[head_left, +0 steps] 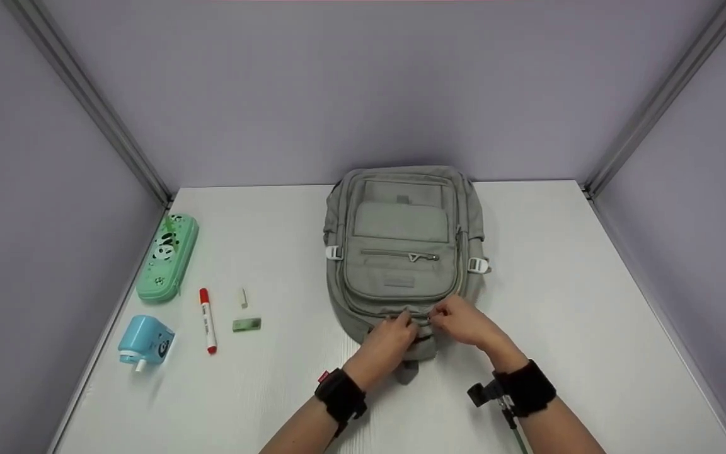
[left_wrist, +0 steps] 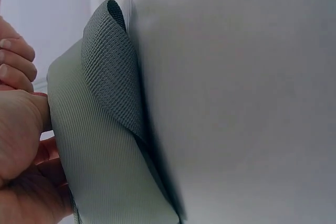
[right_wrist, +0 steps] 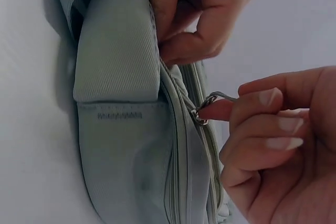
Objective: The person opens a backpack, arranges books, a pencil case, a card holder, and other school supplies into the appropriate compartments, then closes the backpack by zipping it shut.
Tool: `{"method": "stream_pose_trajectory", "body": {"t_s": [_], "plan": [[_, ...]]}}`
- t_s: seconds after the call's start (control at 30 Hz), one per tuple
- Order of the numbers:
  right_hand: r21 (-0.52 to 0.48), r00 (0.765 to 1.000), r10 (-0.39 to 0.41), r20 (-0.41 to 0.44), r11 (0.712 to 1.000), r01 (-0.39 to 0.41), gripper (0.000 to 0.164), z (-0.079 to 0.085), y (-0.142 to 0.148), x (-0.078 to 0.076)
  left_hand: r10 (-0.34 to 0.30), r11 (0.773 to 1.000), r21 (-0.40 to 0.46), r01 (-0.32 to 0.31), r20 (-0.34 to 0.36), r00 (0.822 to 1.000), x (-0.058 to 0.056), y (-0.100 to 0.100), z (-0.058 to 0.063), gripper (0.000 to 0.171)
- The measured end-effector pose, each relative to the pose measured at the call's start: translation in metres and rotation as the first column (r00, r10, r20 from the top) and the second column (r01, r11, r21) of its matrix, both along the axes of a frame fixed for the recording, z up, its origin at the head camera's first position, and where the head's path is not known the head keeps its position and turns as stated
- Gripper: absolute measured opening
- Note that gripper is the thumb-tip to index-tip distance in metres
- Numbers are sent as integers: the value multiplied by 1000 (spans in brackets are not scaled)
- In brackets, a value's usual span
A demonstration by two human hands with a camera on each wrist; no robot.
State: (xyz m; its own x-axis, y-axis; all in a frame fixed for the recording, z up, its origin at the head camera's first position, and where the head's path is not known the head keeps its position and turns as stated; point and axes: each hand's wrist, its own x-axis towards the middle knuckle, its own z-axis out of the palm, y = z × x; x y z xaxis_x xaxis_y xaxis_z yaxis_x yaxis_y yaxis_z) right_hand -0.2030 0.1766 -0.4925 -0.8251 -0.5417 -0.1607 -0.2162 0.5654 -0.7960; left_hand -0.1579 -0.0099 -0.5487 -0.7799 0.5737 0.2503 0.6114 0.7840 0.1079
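A grey-green backpack (head_left: pixel 401 221) lies front side up, its bottom end towards me. At that end my left hand (head_left: pixel 389 347) pinches the fabric edge beside the zipper; the left wrist view shows its thumb against the bag's bottom panel (left_wrist: pixel 100 156). Just to the right, my right hand (head_left: pixel 464 323) holds a metal zipper pull (right_wrist: pixel 212 98) between thumb and finger. The zipper track (right_wrist: pixel 181 95) runs from that pull up towards my left hand. A webbing loop (left_wrist: pixel 113 66) sticks out from the bag's bottom.
Left of the bag lie a red-capped marker (head_left: pixel 208 321), a small whitish stub (head_left: pixel 243 297) and a green block (head_left: pixel 246 324). Farther left are a green panda pencil case (head_left: pixel 167 258) and a blue panda-printed container (head_left: pixel 146 340). Grey panels (head_left: pixel 363 88) enclose the white table (head_left: pixel 275 403).
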Motion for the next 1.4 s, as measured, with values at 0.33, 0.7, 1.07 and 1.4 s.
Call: {"method": "stream_pose_trajectory", "body": {"t_s": [0.33,0.7,1.07,1.4], "plan": [[83,999,-51,11,995,50,34,0,-23,11,33,961,270,-67,130,991,-7,-3,1,13],[171,981,-145,-130,971,167,21,2,-30,15,132,972,205,-115,-69,989,-9,12,-4,28],[66,985,-39,-169,997,50,19,2,-19,9,110,919,361,-159,152,982,-13,11,6,6],[244,915,-119,-385,943,225,8,-20,-11,8,123,867,434,-243,287,950,-15,7,8,6]]}}
